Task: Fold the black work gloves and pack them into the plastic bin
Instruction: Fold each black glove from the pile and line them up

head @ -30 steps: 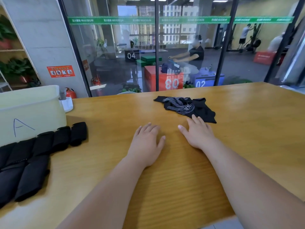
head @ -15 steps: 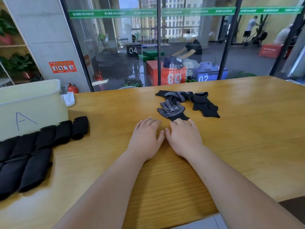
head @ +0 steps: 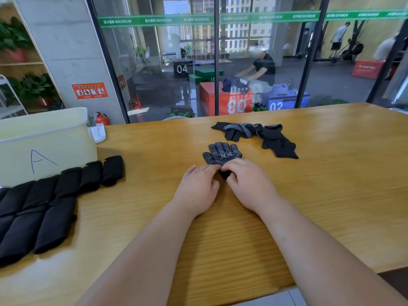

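Plastic bin [head: 66, 138]: one. Flat glove [head: 221, 153]: one. Loose-glove heap [head: 272, 139]: one. Folded gloves [head: 53, 195]: two rows, number unclear.

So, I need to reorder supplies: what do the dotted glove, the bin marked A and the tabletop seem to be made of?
Glove: matte black knit fabric, judging by its limp look, with pale raised-looking dots, possibly rubber. Bin: smooth, pale, slightly translucent plastic. Tabletop: wood or wood-look laminate, satin; grain lines and soft reflections show.
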`<state>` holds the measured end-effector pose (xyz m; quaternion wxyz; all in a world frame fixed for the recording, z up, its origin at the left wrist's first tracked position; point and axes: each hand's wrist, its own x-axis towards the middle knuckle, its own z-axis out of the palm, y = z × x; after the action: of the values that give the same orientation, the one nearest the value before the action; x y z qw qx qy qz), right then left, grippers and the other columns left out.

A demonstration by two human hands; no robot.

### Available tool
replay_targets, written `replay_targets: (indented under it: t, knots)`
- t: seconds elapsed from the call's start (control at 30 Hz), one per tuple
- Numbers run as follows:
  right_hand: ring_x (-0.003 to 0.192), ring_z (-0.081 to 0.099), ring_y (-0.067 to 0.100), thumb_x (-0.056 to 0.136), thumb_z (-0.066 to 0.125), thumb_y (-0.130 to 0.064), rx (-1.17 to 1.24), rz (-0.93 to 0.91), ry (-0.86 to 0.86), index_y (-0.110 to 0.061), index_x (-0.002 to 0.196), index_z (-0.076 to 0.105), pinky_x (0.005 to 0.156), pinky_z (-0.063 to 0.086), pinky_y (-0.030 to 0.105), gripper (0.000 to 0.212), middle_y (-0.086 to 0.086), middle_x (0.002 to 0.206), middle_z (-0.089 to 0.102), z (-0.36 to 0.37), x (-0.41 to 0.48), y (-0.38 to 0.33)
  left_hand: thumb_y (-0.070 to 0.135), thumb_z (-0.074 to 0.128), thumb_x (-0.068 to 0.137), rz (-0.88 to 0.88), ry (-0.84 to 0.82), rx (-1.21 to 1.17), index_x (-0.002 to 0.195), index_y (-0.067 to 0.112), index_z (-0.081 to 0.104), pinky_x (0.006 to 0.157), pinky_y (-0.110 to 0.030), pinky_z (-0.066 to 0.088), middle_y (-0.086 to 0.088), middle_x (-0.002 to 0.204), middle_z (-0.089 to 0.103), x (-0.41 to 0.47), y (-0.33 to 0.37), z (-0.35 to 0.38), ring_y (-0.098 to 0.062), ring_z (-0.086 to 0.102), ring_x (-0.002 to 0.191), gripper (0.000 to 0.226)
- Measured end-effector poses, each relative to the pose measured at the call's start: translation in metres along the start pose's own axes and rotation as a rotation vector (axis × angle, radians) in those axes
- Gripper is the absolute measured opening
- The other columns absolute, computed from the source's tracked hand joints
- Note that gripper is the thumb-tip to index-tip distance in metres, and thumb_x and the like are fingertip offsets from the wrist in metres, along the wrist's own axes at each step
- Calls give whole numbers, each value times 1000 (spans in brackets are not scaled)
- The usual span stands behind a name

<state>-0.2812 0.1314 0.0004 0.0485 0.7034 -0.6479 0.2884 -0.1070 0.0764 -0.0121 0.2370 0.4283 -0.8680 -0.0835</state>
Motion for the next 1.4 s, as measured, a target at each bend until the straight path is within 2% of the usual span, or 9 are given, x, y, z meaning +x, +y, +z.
replay_targets:
  t: [0.23,0.33,0.4,0.5,0.67,0.9,1.07,1.23,1.4]
  knots:
    - [107,63,15,97,55,-21,5,152,104,-32,116,74,83,52,33,29,-15,121,67,-7,4,18,29,46,101,84,-60,41,152,35,54,132,-43,14,16,159,49,0,4,0,-7,38,151,53]
    - [135,54,20,101,52,-31,-196,254,123,-26,138,66,110,44,39,39,-3,147,60,-17,14,40,35,43,100,119,-79,59,150,39,56,133,-44,12,20,160,47,0,3,-1,-4,34,153,51]
    - [158,29,22,107,40,-43,-322,409,-12,-22,157,47,129,23,48,55,4,168,39,-22,19,62,34,46,101,139,-87,45,147,39,58,133,-42,12,23,157,49,-1,3,-1,-2,35,151,48]
    - [164,10,24,109,22,-55,-326,619,-189,-18,167,26,131,9,55,69,6,176,18,-21,22,92,31,49,101,148,-68,5,142,37,62,132,-39,14,24,151,54,-1,3,-2,0,39,147,44]
    - [157,31,20,111,19,-52,-323,504,-207,-18,164,34,132,7,53,65,0,169,37,-17,26,74,25,52,98,124,-4,-8,136,31,67,124,-34,28,18,139,62,1,4,-3,-9,46,138,41]
    - [141,49,19,109,32,-32,-339,298,-151,-26,153,50,131,14,49,48,-5,149,60,-10,16,40,35,39,93,48,90,7,124,29,73,107,-40,45,12,118,66,-1,7,-5,-18,52,117,47]
    - [122,57,20,102,47,-22,-355,260,-43,-31,139,64,119,34,41,42,-7,128,69,-14,11,38,34,45,93,31,129,-2,113,28,78,101,-40,47,12,109,64,-4,5,-4,-18,50,108,39]
    - [118,57,22,100,52,-28,-311,298,-15,-30,133,70,105,42,41,37,-4,122,65,-13,8,33,29,54,95,30,122,0,109,29,76,107,-37,43,16,116,63,-4,4,-3,-14,55,112,26]
    - [117,53,21,101,58,-36,-355,348,2,-31,126,72,101,43,40,30,-5,120,62,-12,7,37,31,61,96,7,162,-8,96,29,71,102,-37,47,16,99,64,-3,4,-4,-12,60,96,11]
